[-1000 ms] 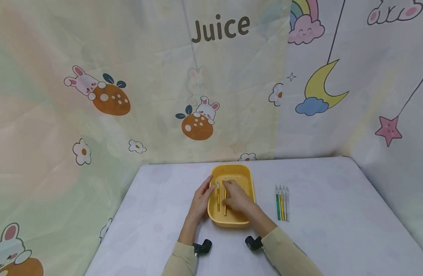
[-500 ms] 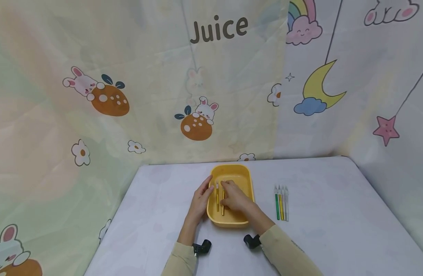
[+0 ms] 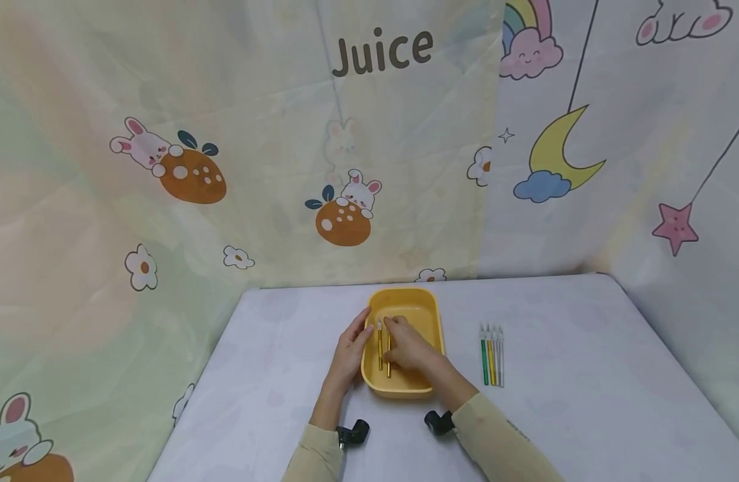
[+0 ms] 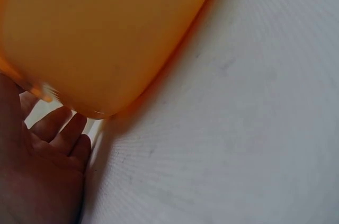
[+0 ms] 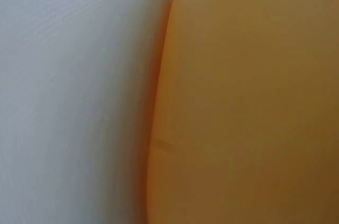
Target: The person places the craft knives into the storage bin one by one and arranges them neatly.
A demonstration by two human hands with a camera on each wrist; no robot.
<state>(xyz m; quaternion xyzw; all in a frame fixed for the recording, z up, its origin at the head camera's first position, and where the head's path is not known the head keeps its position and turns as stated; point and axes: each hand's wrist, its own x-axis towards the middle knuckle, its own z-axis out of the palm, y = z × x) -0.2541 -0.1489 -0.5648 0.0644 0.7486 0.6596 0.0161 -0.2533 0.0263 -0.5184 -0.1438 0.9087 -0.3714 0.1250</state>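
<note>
In the head view a yellow tray point(image 3: 413, 383) stands on the table, its side filling much of both wrist views. My left hand point(image 3: 347, 349) holds its left edge, the thumb at the rim and the fingers along the outer wall. A slim gold pen point(image 3: 380, 349) with a pale tip lies lengthwise inside, near the left wall. Just right of it, parallel, is a second gold pen point(image 3: 389, 369), which my right hand point(image 3: 409, 345) pinches between thumb and fingers. The hand partly hides that pen's upper part. The right wrist view shows no working fingers.
To the tray's right, several slim pens point(image 3: 493, 356) in green, yellow and silver lie side by side on the white table point(image 3: 562, 402). Printed cloth point(image 3: 273, 167) hangs behind and at the sides. A black camera point(image 3: 353, 432) sits at the left wrist, another point(image 3: 438, 422) at the right.
My right hand and its pinched gold pen have shifted slightly left, closer to the other gold pen. My left hand stays at the tray's edge.
</note>
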